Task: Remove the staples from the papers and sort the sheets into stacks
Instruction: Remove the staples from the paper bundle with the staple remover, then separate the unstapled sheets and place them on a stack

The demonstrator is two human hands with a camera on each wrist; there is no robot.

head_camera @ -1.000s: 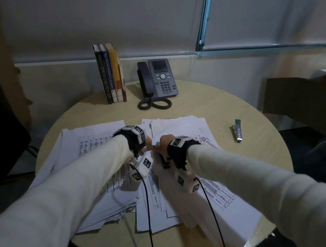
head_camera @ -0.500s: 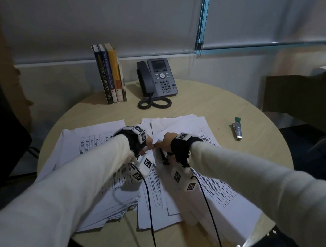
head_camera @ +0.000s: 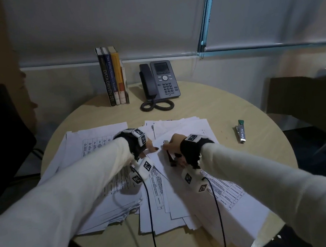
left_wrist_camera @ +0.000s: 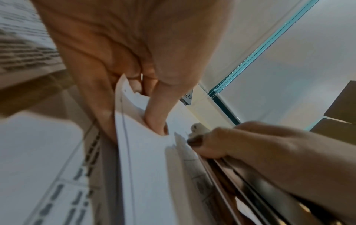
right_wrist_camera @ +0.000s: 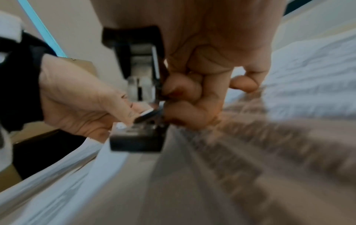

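Round pale bench [head_camera: 206, 107] against a wall with lowered blinds; three books [head_camera: 113, 76] upright and a desk phone [head_camera: 160, 80] at the far edge. A stapler [head_camera: 241, 131] lies apart at the right. Printed papers [head_camera: 92, 146] are spread in two loose heaps across the middle.

My left hand [head_camera: 150, 144] pinches the corner of the top set of sheets [left_wrist_camera: 146, 152], thumb on top, corner bent up. My right hand [head_camera: 173, 143] grips the black staple remover [right_wrist_camera: 138, 85], fingers curled round it, its tip at that same corner, just beside the left thumb.

Versus one second ago: hands sit slightly further apart, the right one shifted right and turned; heaps, phone and books unchanged.
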